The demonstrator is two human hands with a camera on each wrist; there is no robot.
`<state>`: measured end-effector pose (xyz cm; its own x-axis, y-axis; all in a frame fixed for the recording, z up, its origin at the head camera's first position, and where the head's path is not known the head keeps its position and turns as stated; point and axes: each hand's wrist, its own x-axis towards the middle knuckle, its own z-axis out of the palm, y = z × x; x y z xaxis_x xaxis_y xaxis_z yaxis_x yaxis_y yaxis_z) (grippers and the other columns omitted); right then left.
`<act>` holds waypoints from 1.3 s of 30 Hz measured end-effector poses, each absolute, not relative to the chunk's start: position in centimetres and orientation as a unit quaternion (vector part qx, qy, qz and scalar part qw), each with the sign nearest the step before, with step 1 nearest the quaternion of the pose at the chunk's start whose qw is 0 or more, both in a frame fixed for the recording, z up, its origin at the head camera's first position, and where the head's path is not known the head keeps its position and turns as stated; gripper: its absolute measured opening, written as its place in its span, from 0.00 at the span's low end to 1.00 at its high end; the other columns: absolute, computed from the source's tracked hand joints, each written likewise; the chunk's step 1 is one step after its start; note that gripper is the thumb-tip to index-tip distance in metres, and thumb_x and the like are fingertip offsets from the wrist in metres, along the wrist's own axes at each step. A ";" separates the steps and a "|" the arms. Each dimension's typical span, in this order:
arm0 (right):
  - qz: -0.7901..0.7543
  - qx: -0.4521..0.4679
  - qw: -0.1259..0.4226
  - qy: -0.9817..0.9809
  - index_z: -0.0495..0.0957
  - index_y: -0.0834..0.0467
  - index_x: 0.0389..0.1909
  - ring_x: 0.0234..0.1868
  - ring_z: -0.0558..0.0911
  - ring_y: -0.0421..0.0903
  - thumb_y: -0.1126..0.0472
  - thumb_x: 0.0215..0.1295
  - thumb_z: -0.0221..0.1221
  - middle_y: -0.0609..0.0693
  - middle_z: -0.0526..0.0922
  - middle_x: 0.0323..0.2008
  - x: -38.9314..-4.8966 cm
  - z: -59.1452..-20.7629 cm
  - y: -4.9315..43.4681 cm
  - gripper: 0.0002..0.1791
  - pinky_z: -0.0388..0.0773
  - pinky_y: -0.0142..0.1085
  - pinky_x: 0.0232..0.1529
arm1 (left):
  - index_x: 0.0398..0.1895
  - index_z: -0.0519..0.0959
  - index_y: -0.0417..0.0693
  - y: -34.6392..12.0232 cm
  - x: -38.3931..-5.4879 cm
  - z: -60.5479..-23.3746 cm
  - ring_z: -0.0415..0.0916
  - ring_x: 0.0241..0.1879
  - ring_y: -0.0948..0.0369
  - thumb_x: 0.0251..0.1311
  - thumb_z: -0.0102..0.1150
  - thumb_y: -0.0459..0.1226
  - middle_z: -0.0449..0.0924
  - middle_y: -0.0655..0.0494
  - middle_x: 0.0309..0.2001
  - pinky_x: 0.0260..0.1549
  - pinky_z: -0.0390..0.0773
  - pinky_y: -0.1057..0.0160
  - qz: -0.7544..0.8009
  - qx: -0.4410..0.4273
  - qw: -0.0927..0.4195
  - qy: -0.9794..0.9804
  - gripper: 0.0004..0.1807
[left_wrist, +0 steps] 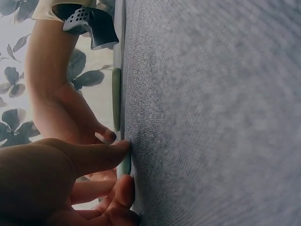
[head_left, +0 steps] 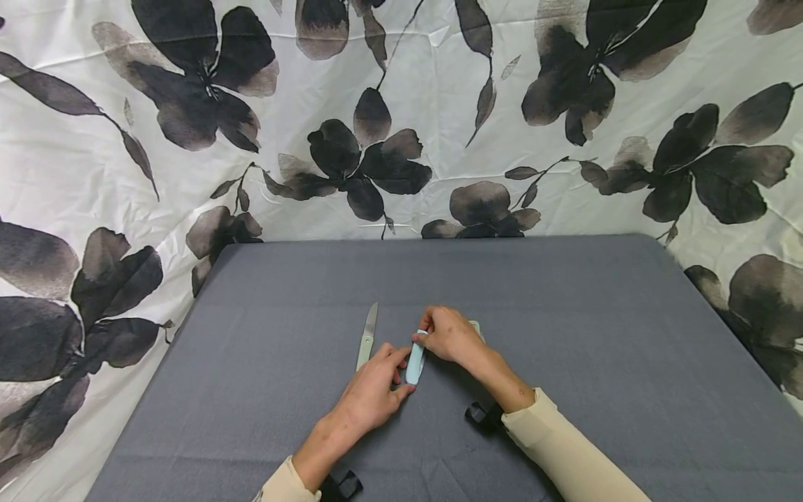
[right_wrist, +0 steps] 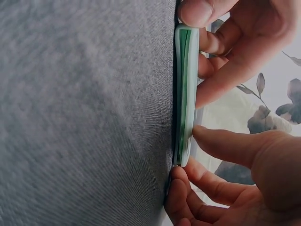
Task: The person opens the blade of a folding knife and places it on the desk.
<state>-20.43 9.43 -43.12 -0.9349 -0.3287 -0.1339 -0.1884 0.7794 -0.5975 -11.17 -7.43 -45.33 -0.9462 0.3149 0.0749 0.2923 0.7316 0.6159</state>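
Both ends of the light-blue handle [head_left: 415, 365] are pinched, near by left hand [head_left: 373, 392], far by right hand [head_left: 453, 337]; probably light, stiff, best held there.

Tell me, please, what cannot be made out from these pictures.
- Head view: the near end of the knife, hidden by the left hand.
- Head view: most of the green item, hidden by the right hand.
- Left wrist view: most of the blue item, behind the left hand.
- Head view: the left sleeve, cut off below.
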 end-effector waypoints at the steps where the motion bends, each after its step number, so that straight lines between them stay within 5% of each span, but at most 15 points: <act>1: -0.306 -0.138 0.118 0.935 0.82 0.57 0.34 0.26 0.75 0.44 0.57 0.67 0.70 0.50 0.81 0.30 -20.4 -43.1 9.5 0.09 0.69 0.33 0.27 | 0.67 0.76 0.37 -7.4 -11.1 -45.4 0.72 0.32 0.67 0.59 0.74 0.32 0.75 0.54 0.42 0.30 0.72 0.72 0.329 0.164 0.017 0.930 0.31; 10: -0.363 -0.156 0.134 0.909 0.83 0.57 0.35 0.25 0.76 0.43 0.57 0.72 0.65 0.51 0.82 0.31 -20.7 -42.9 10.6 0.08 0.72 0.34 0.27 | 0.66 0.77 0.38 -7.5 -11.1 -45.7 0.73 0.32 0.65 0.60 0.74 0.31 0.74 0.53 0.43 0.30 0.73 0.71 0.335 0.159 -0.010 0.929 0.30; 21: -0.473 -0.155 0.146 0.855 0.81 0.63 0.50 0.29 0.85 0.48 0.61 0.73 0.62 0.58 0.85 0.38 -20.8 -43.1 11.1 0.11 0.83 0.39 0.32 | 0.68 0.77 0.42 -7.5 -11.2 -45.6 0.79 0.38 0.62 0.60 0.73 0.31 0.77 0.51 0.48 0.41 0.80 0.64 0.369 0.143 -0.048 0.917 0.31; 30: -0.587 -0.137 0.194 0.774 0.75 0.66 0.65 0.36 0.88 0.51 0.70 0.73 0.59 0.63 0.81 0.41 -20.3 -43.5 11.5 0.21 0.89 0.49 0.44 | 0.69 0.75 0.43 -7.6 -11.5 -45.4 0.77 0.34 0.64 0.62 0.72 0.30 0.80 0.51 0.48 0.29 0.75 0.72 0.397 0.141 -0.048 0.906 0.32; 39: -0.635 -0.145 0.183 0.736 0.71 0.65 0.70 0.34 0.86 0.43 0.76 0.65 0.59 0.59 0.78 0.41 -19.7 -44.3 11.3 0.30 0.89 0.42 0.42 | 0.70 0.73 0.43 -7.4 -11.6 -45.4 0.79 0.34 0.64 0.62 0.71 0.29 0.82 0.49 0.52 0.26 0.76 0.71 0.419 0.137 -0.048 0.896 0.32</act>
<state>-19.68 11.27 -44.35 -0.8909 -0.4460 -0.0856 0.0193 0.1510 -0.9884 -11.57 -7.43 -45.37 -0.9576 0.2059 0.2016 0.2867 0.6104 0.7384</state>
